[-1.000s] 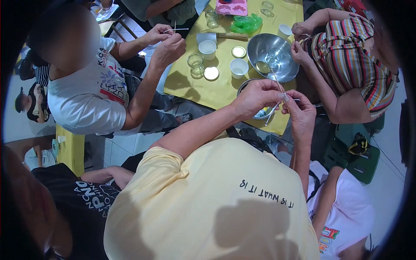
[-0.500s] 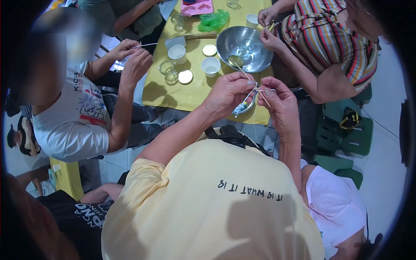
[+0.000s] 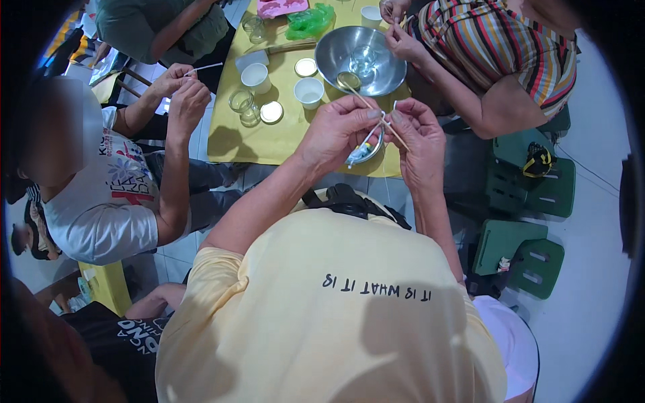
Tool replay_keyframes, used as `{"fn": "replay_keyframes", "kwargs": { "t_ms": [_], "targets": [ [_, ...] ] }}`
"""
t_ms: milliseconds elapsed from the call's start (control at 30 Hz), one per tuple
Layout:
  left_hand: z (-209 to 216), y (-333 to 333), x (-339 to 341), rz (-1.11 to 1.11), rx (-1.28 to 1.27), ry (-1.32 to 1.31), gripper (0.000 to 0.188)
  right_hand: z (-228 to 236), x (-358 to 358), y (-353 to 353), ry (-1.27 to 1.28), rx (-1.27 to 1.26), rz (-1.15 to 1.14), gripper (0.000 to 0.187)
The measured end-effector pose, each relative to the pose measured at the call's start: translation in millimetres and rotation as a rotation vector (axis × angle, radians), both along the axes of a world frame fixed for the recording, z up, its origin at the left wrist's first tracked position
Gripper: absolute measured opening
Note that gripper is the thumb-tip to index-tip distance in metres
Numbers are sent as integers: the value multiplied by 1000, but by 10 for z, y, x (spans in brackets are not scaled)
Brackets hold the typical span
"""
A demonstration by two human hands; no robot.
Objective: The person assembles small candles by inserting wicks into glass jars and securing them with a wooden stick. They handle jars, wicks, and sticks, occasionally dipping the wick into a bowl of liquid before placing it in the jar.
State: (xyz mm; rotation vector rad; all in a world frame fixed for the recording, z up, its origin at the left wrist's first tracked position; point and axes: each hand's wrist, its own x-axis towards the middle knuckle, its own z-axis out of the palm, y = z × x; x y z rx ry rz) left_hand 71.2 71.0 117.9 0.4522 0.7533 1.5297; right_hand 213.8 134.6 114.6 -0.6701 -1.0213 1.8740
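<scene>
Above the near end of the table, my left hand [image 3: 340,129] is closed in a pinch on a thin wooden stick [image 3: 366,101] and a white string [image 3: 365,145]. My right hand [image 3: 423,141] is also closed, its thumb and fingers at the crossing of string and stick. The stick slants from upper left to lower right. One string end hangs below my left fingers; another bit shows at my right fingertips. Whether the string is knotted is too small to tell. Just beneath the hands is a small bowl [image 3: 368,156], mostly hidden.
On the yellow-covered table [image 3: 232,144] are a large metal bowl [image 3: 329,50], white paper cups [image 3: 308,94], glass jars [image 3: 244,107], gold lids [image 3: 271,112] and a green plastic bag [image 3: 311,23]. Co-workers sit left and right, handling thin pieces. Green chairs [image 3: 514,248] stand at right.
The whole view has shifted, so the table sits higher and further left. My right fingers have shifted on the string, which now shows at their tips. Both hands still hold the stick.
</scene>
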Motion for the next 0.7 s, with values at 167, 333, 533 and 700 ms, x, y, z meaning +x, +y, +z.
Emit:
{"fn": "replay_keyframes", "kwargs": {
  "t_ms": [167,333,533,700],
  "targets": [
    [-41,19,-59,-30,-24,-26,14,-46,42,34,-1,-36,46,18],
    [23,43,-18,-11,-37,1,14,7,92,57,4,-51,124,17],
    [46,46,12,-13,-23,54,15,-5,153,84,-16,-29,180,17],
    [-6,46,23,-13,30,52,15,7,181,72,-91,55,174,16]
  ]
}}
